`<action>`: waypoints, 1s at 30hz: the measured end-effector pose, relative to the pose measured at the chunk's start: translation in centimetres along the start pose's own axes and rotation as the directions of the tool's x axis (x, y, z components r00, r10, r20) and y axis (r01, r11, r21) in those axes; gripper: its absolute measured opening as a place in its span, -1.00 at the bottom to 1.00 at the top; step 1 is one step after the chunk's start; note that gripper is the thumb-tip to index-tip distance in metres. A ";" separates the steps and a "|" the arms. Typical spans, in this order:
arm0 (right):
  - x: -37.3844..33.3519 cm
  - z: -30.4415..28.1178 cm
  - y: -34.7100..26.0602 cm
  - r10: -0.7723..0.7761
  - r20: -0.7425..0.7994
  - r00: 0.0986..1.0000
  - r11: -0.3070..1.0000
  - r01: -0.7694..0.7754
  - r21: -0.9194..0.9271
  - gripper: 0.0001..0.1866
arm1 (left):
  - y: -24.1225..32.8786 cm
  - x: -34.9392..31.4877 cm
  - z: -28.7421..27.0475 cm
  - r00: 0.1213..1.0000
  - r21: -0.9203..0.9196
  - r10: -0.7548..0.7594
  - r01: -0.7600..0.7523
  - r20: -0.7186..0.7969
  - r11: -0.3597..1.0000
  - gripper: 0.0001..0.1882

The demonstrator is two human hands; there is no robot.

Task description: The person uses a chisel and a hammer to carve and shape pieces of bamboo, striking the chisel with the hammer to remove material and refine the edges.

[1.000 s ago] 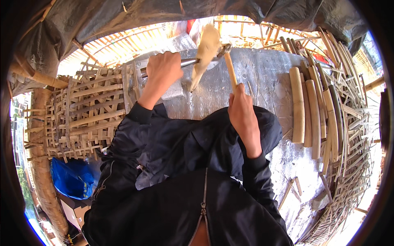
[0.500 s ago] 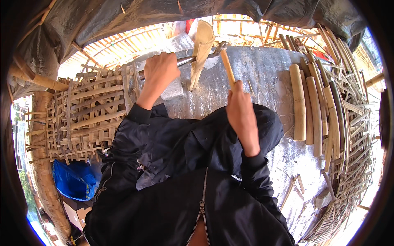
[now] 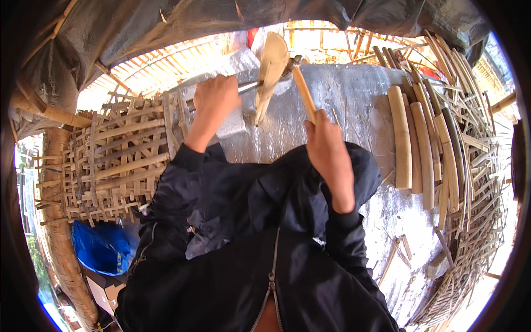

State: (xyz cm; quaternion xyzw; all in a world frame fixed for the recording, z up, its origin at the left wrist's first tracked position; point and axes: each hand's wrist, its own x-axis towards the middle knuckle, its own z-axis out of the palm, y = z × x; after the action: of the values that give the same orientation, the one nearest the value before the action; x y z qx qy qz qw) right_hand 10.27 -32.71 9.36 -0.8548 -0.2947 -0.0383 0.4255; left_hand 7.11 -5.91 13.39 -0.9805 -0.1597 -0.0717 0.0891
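My left hand (image 3: 214,98) is closed round the handle end of a long metal blade, probably a knife (image 3: 250,86); its handle is mostly hidden by the fist. The blade lies across an upright, slightly tilted bamboo piece (image 3: 269,74) and shows again on its right side. Whether it is sunk into the bamboo or passes behind it I cannot tell. In my right hand (image 3: 327,145) is a hammer (image 3: 304,91), gripped by its wooden handle. The hammer's metal head is beside the bamboo's right edge, at or just above the blade's far end.
Cut bamboo lengths (image 3: 399,138) lie side by side on the grey sheet-covered surface (image 3: 354,88) at right. Woven bamboo lattice (image 3: 119,157) stands at left, above a blue bag (image 3: 99,248). A pale block (image 3: 232,123) sits by my left hand. Dark sheeting (image 3: 182,22) hangs overhead.
The hammer head has come slightly down and left. The blade's right end sits lower, and the bamboo's top has shifted down a little. Both hands keep their grips.
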 end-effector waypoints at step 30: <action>1.6 -4.3 -3.4 -0.010 -0.083 0.996 0.998 0.005 -0.061 -0.80 | 0.4 -1.0 -0.3 0.998 -0.025 -0.044 0.045 0.033 0.999 -0.85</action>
State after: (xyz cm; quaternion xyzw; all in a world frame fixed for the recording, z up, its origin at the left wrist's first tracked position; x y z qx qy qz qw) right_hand 10.55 -33.62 15.02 -0.8639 -0.2786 -0.0846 0.4111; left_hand 6.26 -6.69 13.42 -0.9788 -0.1821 -0.0600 0.0721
